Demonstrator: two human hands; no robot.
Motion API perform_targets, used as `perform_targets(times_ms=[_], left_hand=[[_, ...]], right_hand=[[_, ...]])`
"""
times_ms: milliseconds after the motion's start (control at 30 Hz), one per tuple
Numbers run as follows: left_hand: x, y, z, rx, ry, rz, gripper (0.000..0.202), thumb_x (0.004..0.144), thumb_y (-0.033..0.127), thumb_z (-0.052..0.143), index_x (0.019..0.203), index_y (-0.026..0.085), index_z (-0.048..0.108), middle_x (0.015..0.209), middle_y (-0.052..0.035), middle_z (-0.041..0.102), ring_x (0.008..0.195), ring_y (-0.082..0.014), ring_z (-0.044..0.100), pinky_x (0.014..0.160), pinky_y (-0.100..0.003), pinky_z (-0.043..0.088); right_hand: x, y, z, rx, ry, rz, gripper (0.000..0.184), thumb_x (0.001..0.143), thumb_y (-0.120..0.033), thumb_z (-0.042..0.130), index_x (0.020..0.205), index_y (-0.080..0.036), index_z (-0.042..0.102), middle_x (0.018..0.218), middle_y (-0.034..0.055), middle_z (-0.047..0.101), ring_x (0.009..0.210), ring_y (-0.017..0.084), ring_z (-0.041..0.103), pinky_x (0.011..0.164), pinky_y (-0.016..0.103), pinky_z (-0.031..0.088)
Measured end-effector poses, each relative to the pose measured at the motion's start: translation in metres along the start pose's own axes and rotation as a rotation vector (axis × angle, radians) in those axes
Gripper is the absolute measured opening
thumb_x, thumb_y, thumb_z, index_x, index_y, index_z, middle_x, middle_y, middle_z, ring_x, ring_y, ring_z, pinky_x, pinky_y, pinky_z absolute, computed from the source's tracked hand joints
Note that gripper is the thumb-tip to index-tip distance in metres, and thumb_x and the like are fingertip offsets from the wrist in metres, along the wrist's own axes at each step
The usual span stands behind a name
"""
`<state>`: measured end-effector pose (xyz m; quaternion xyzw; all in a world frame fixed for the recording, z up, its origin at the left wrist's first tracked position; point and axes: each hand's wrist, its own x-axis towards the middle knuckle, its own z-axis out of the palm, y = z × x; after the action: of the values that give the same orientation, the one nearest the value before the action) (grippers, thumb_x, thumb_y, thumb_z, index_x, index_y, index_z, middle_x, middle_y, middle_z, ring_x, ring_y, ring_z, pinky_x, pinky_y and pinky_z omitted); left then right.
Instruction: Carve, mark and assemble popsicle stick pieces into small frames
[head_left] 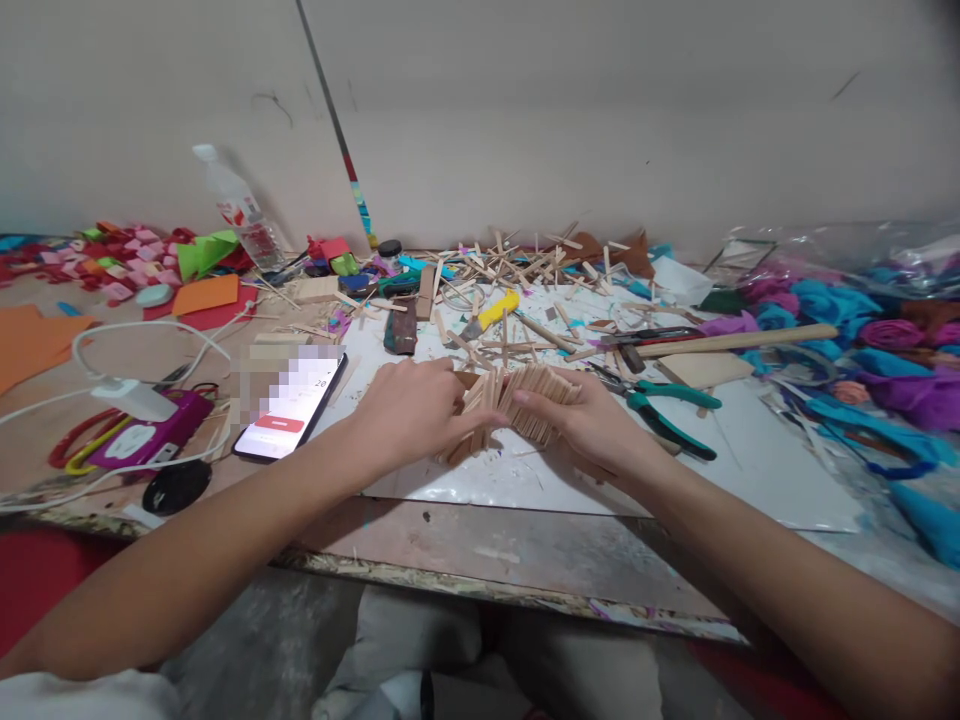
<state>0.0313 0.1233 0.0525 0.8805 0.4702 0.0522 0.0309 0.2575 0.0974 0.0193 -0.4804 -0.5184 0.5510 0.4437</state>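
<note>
A row of thin wooden sticks (534, 405) stands packed together low over the white board, and my right hand (581, 415) is closed around it with the thumb on top. To its left is a second, looser cluster of wooden sticks (480, 405). My left hand (416, 405) holds that cluster, its thumb across the front and its other fingers curled behind, partly hidden. The two groups nearly meet in the middle. Green-handled pliers (667, 405) lie just right of my right hand. Beyond my hands is a yellow-handled cutter (495, 312).
Loose wooden sticks (525, 265) are heaped at the back of the white board (420, 487). A phone (292, 410) lies to the left, near a purple power strip (154, 435) with cables. A plastic bottle (240, 210) leans against the wall. Coloured fabric (832, 310) piles up right.
</note>
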Motion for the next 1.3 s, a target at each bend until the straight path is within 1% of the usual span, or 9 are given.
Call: perform_targets(times_ms=[200, 300, 400, 533, 700, 833, 1033, 1167, 1300], left_hand=[[-0.004, 0.011, 0.011, -0.071, -0.034, 0.079, 0.078, 0.085, 0.088, 0.054, 0.121, 0.020, 0.069, 0.119, -0.0137, 0.062, 0.089, -0.0299, 0.067, 0.071, -0.039, 0.053], [-0.003, 0.011, 0.017, -0.112, -0.055, 0.092, 0.054, 0.096, 0.065, 0.052, 0.120, 0.018, 0.066, 0.124, -0.0158, 0.059, 0.096, -0.0308, 0.066, 0.080, -0.044, 0.056], [-0.002, 0.006, 0.019, -0.158, -0.075, 0.075, 0.035, 0.097, 0.042, 0.046, 0.116, 0.018, 0.064, 0.124, -0.0156, 0.058, 0.096, -0.0301, 0.066, 0.080, -0.044, 0.056], [0.001, 0.000, 0.017, -0.292, -0.101, 0.004, 0.030, 0.095, 0.032, 0.043, 0.112, 0.016, 0.062, 0.126, -0.0204, 0.060, 0.091, -0.0315, 0.068, 0.081, -0.047, 0.055], [0.006, -0.004, 0.019, -0.508, -0.092, -0.017, 0.041, 0.099, 0.036, 0.044, 0.133, 0.017, 0.055, 0.116, -0.0167, 0.073, 0.099, -0.0334, 0.072, 0.084, -0.044, 0.055], [0.011, 0.002, 0.028, -0.756, -0.053, 0.004, 0.043, 0.098, 0.032, 0.046, 0.138, 0.023, 0.055, 0.127, -0.0120, 0.074, 0.114, -0.0292, 0.071, 0.092, -0.041, 0.058], [0.008, 0.028, 0.039, -1.471, -0.143, 0.005, 0.078, 0.085, 0.020, 0.067, 0.157, 0.025, 0.037, 0.151, -0.0127, 0.061, 0.137, -0.0303, 0.061, 0.113, -0.047, 0.050], [0.004, 0.038, 0.048, -1.528, -0.062, 0.083, 0.107, 0.072, 0.025, 0.091, 0.159, 0.022, 0.030, 0.158, -0.0179, 0.052, 0.147, -0.0325, 0.052, 0.122, -0.046, 0.042], [0.002, 0.042, 0.057, -1.432, 0.005, 0.071, 0.103, 0.078, 0.022, 0.084, 0.162, 0.025, 0.024, 0.158, -0.0156, 0.053, 0.145, -0.0314, 0.055, 0.121, -0.047, 0.044]], right_hand=[[-0.002, 0.003, 0.006, 0.005, -0.034, -0.001, 0.029, 0.083, -0.037, 0.083, 0.106, -0.021, 0.078, 0.099, 0.0048, 0.077, 0.088, 0.021, 0.067, 0.081, 0.035, 0.051], [-0.003, 0.004, 0.007, 0.084, -0.077, 0.041, 0.040, 0.079, -0.026, 0.084, 0.118, -0.025, 0.073, 0.104, 0.0025, 0.075, 0.091, 0.020, 0.066, 0.084, 0.034, 0.050], [-0.006, 0.002, 0.006, 0.164, -0.085, 0.132, 0.062, 0.073, -0.016, 0.085, 0.130, -0.029, 0.067, 0.103, 0.0008, 0.074, 0.085, 0.019, 0.065, 0.074, 0.031, 0.050], [-0.007, -0.001, 0.009, 0.171, -0.056, 0.134, 0.069, 0.074, -0.017, 0.086, 0.137, -0.033, 0.064, 0.115, 0.0022, 0.076, 0.092, 0.020, 0.068, 0.076, 0.031, 0.052], [-0.008, 0.004, 0.020, 0.220, 0.047, 0.111, 0.065, 0.079, -0.028, 0.087, 0.139, -0.036, 0.064, 0.116, 0.0008, 0.079, 0.092, 0.020, 0.072, 0.079, 0.032, 0.057], [-0.009, 0.008, 0.032, 0.388, 0.096, 0.099, 0.066, 0.080, -0.034, 0.087, 0.142, -0.036, 0.062, 0.126, 0.0010, 0.078, 0.105, 0.022, 0.075, 0.093, 0.036, 0.060], [-0.008, 0.012, 0.040, 0.410, 0.120, 0.047, 0.071, 0.087, -0.048, 0.082, 0.151, -0.041, 0.053, 0.133, -0.0010, 0.076, 0.117, 0.023, 0.074, 0.097, 0.036, 0.060], [-0.009, 0.009, 0.044, 0.408, 0.128, 0.012, 0.057, 0.091, -0.051, 0.077, 0.143, -0.040, 0.059, 0.146, -0.0034, 0.069, 0.133, 0.021, 0.065, 0.106, 0.031, 0.055], [-0.011, 0.009, 0.047, 0.484, 0.115, 0.015, 0.052, 0.093, -0.050, 0.074, 0.141, -0.038, 0.058, 0.143, -0.0023, 0.070, 0.129, 0.022, 0.068, 0.105, 0.034, 0.056]])
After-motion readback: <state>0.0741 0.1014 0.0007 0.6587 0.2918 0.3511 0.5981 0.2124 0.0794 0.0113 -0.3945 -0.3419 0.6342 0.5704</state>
